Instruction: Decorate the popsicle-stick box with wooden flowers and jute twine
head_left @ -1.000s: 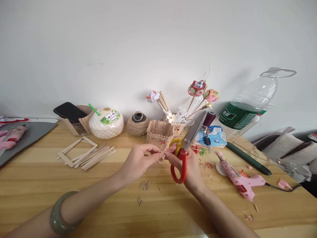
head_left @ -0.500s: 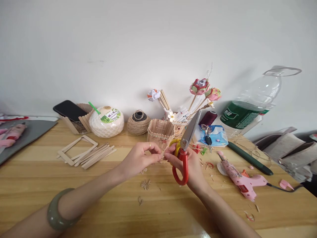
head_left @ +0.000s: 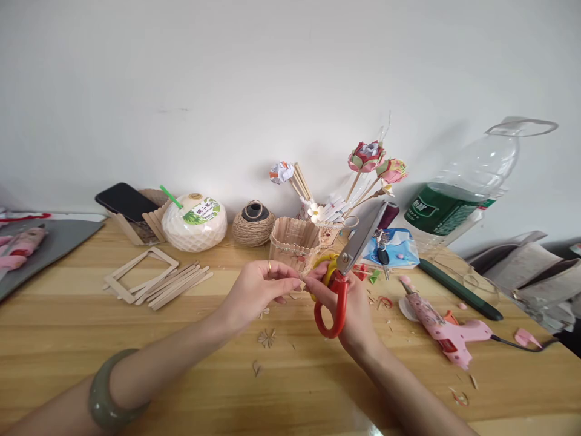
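Red and yellow scissors (head_left: 330, 303) hang from my right hand (head_left: 351, 303), blades angled up and to the right. Its thumb and forefinger meet the fingertips of my left hand (head_left: 263, 290), which are pinched together around something too small to make out. Just behind the fingertips stands a wooden-stick basket (head_left: 295, 239) with a beaded rim. On the table in front of my hands lie a small brown flower-like piece (head_left: 267, 338) and a thin curled scrap (head_left: 256, 367).
Wooden sticks (head_left: 181, 287) and a stick frame (head_left: 131, 266) lie left. Behind are a phone (head_left: 127, 201), a white coconut (head_left: 194, 224), twine (head_left: 253, 227) and paper flowers (head_left: 367, 156). Right: a pink glue gun (head_left: 447, 330), green pen-like tool (head_left: 458, 289) and large bottle (head_left: 472, 175).
My fingertips have closed together and the left hand has shifted slightly right. The scissors have tilted further right with my right hand.
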